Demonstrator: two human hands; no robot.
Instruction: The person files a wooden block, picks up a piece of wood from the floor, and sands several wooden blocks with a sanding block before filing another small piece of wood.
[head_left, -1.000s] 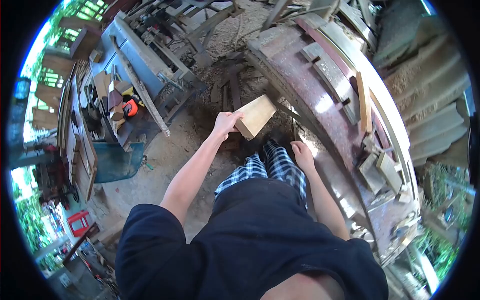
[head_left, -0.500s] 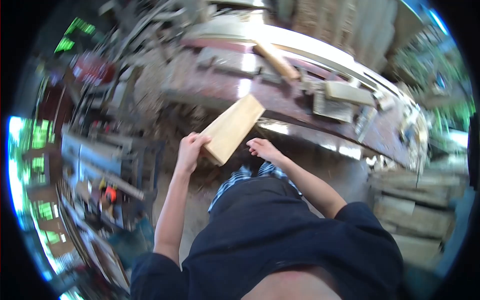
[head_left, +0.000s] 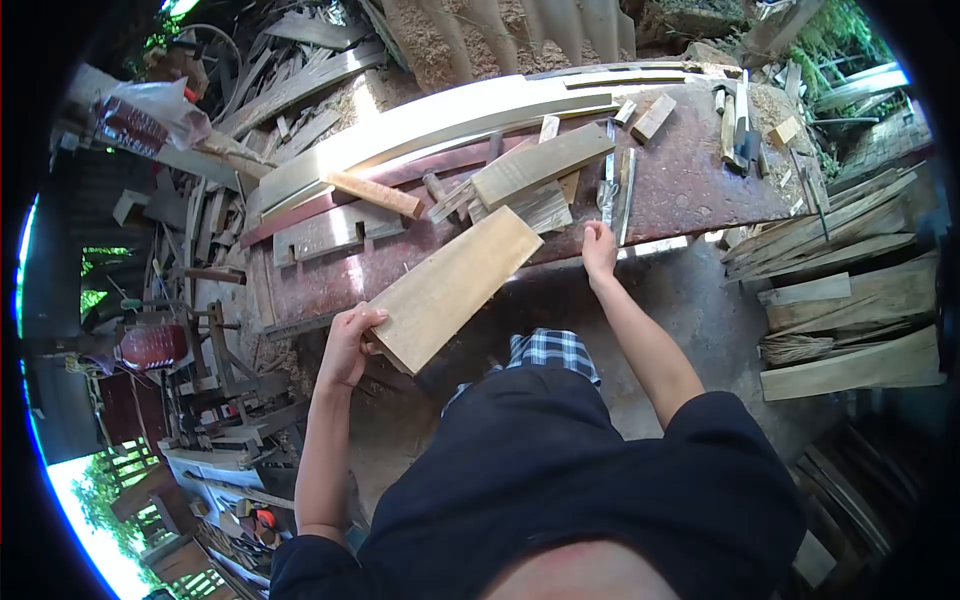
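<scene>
A wide, flat wooden board (head_left: pixel 455 290) is tilted in front of the bench, its lower left end in my left hand (head_left: pixel 350 345), thumb on top. My right hand (head_left: pixel 600 250) is at the bench's front edge, fingers curled together; whatever may be between them is too small to make out. Just beyond its fingertips lies a narrow metal tool (head_left: pixel 607 185), beside a thin strip (head_left: pixel 626 195). On the reddish bench (head_left: pixel 690 185), a thick wooden block (head_left: pixel 545 163) rests across other offcuts behind the held board.
An orange-brown wooden bar (head_left: pixel 375 194) and a notched plank (head_left: pixel 335 233) lie on the bench's left. Hand tools (head_left: pixel 738 125) are at its right end. Stacked planks (head_left: pixel 850 330) stand right of me. A red container (head_left: pixel 152 346) is at the left.
The view has turned right, so the bench's right end shows more fully. My right hand has moved up and right, away from the board, to the bench edge. My left hand still holds the board.
</scene>
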